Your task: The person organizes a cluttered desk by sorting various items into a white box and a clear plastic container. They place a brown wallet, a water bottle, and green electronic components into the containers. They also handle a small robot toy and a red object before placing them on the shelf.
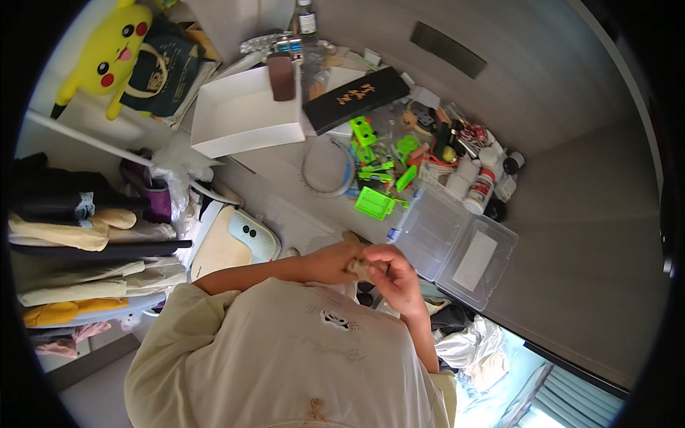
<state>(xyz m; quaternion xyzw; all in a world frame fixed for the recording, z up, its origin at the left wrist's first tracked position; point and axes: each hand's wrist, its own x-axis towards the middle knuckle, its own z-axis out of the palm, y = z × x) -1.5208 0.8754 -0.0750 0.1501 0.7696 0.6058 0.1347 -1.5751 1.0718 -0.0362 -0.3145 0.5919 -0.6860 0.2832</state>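
Close in front of my chest, my two hands meet at a small tan, crinkled-looking thing (362, 269), too small to make out its kind. My right hand (397, 284) is closed, with its thumb and fingers bent round the thing. From the left, my left hand (332, 262) reaches across and is closed at the thing's other side; its fingertips are partly hidden. Beyond my hands, a clear plastic case (428, 232) lies with its lid folded out on the desk. Several bright green plastic pieces (373, 203) are scattered past it.
An open white box (246, 118) holds a brown case (281, 78) at its edge. Beside it lies a long black box (355, 100). A clear ring-shaped coil (328, 167), white bottles (479, 191) and small clutter crowd the desk. Clothes (85, 235) hang at the left.
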